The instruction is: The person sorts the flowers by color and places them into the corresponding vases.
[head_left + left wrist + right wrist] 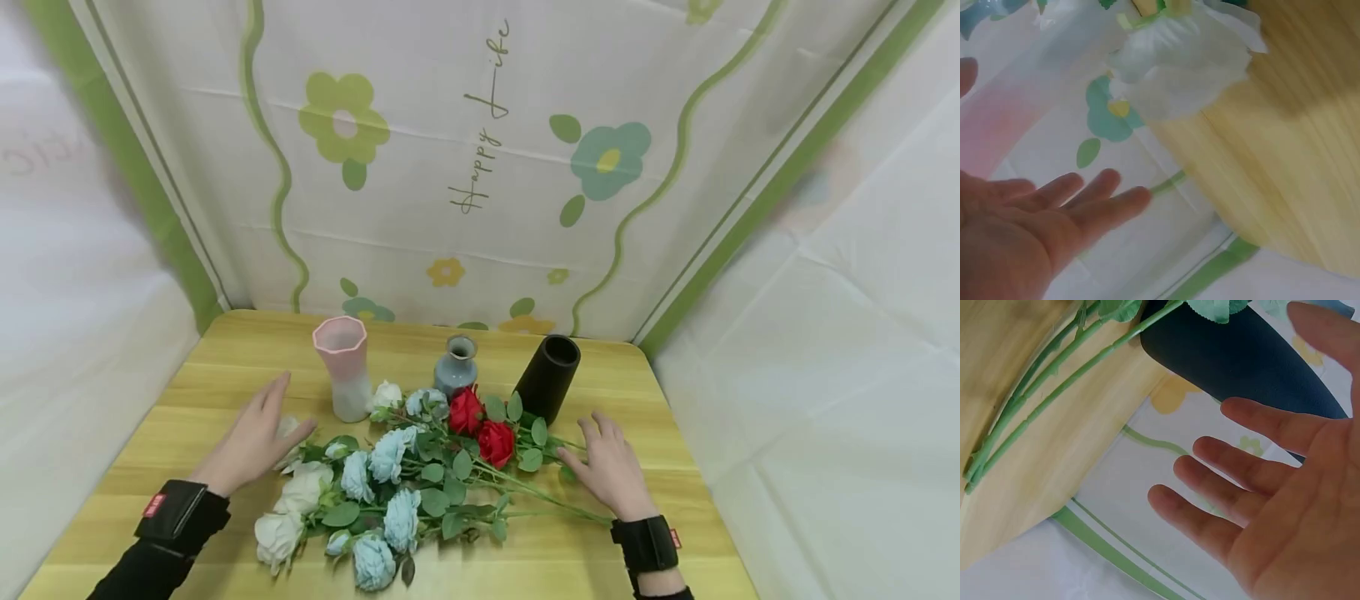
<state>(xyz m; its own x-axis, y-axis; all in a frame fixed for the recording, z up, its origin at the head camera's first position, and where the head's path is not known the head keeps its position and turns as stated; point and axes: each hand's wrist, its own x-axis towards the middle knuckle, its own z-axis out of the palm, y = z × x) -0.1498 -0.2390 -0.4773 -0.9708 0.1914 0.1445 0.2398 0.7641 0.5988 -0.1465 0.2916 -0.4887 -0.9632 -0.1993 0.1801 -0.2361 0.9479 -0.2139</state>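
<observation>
A white cloth [420, 233] hangs at the back, with green wavy lines, painted flowers and the words "Happy Life" on it. A yellow wood table [247, 358] stands in front of it.

On the middle of the table lies a big pile of flowers [431, 473]. It sits between the two hands and in front of the vases. The blooms mostly point left and the long green stems [1074, 378] poke out to the right.

Behind the pile, a pink and white vase [345, 375] stands on the left, with a wavy rim. A smooth black vase [546, 383] stands on the right, and some leaves cover its bottom part.

The left hand [251, 437] is held out by the white blooms, its fingers straight and its thumb apart. The right hand [609, 467] is near the stems, with its fingers spread. Both hands hold nothing. Each wrist wears a black band [648, 546].

A small blue-grey vase [454, 373] stands between the other two, its bottom partly hidden by flowers.

The white blooms [303, 487] are on the left, the frilly pale blue blooms [390, 456] come next, and two red roses [497, 443] lie close together near the black vase. Green leaves [435, 502] stick out all around them.
</observation>
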